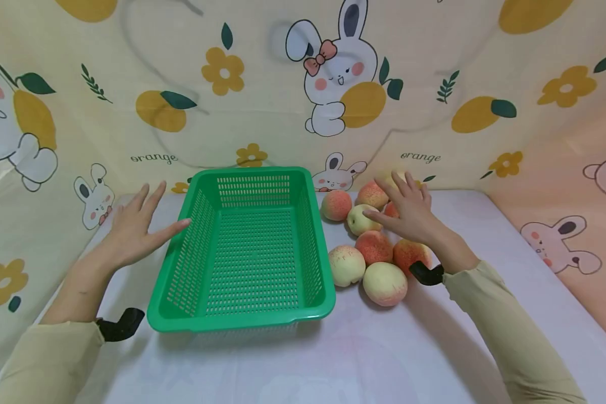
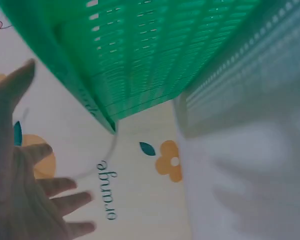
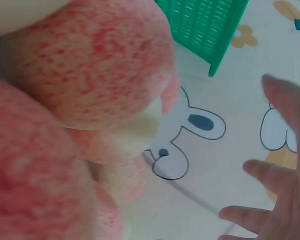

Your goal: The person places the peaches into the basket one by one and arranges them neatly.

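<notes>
Beige fabric sleeves (image 1: 515, 331) occupy the near left and near right corners, each ending at a black wrist-mounted device (image 1: 123, 324). Between them, the near strip of the white-covered desk (image 1: 363, 359) runs from left to right. At the far side, the desk edge meets a cream cloth backdrop (image 1: 278, 123) printed with rabbits and oranges. On the right, a broad margin of desk surface separates the fruit from the right edge; the left margin, beside the basket, is narrower.

Container: one green rectangular basket of perforated plastic (image 1: 242, 322), left of centre, mouth upward. All four walls and the slotted floor are visible from above. Round red-and-yellow peaches (image 1: 373, 247), at least eight, form a cluster on the desk just beside the basket's right wall; some are partly hidden.

Left hand (image 1: 133, 230): raised at the basket's left rim, fingers spread wide, thumb extended toward the rim. Thumb contact cannot be determined. Right hand (image 1: 409, 210): raised above the far right peaches, fingers spread wide, and apart from the fruit.
</notes>
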A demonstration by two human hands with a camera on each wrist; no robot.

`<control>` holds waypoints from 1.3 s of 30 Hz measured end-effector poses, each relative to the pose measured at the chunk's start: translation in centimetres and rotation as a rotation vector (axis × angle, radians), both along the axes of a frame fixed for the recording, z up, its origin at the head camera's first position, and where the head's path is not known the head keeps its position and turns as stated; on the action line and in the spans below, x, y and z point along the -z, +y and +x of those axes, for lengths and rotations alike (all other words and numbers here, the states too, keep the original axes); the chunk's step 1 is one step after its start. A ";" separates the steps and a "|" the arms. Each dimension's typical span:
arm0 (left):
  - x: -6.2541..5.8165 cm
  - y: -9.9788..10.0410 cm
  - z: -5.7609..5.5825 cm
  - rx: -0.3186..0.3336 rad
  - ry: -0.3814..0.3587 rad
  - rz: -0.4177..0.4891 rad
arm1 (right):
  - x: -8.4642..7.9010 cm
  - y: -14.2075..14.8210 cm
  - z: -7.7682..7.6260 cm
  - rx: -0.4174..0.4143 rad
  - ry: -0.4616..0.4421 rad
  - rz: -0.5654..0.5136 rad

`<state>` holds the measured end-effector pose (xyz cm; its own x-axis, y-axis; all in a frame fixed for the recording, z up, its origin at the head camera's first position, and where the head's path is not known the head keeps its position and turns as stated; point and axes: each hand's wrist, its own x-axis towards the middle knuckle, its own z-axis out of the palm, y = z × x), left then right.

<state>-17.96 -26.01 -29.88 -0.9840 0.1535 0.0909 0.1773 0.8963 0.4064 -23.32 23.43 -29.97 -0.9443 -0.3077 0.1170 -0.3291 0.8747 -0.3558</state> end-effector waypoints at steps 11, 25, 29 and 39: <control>1.8 -0.8 0.3 0.081 -0.002 0.067 | 0.8 1.8 1.0 -0.015 -0.041 -0.066; 2.9 -0.8 0.5 0.082 -0.113 0.165 | 2.1 2.9 2.0 -0.033 -0.058 -0.108; 3.3 -0.9 0.4 0.104 -0.137 0.259 | 2.5 3.6 2.2 -0.033 -0.079 -0.142; 4.8 -1.1 0.7 0.108 -0.201 0.476 | 3.6 5.3 3.1 0.042 -0.156 -0.192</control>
<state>-17.24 -27.10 -34.70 -0.9701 0.2425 -0.0136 0.1350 0.5851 0.7997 -20.21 28.74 -33.56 -0.9669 -0.2543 0.0215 -0.2223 0.7978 -0.5605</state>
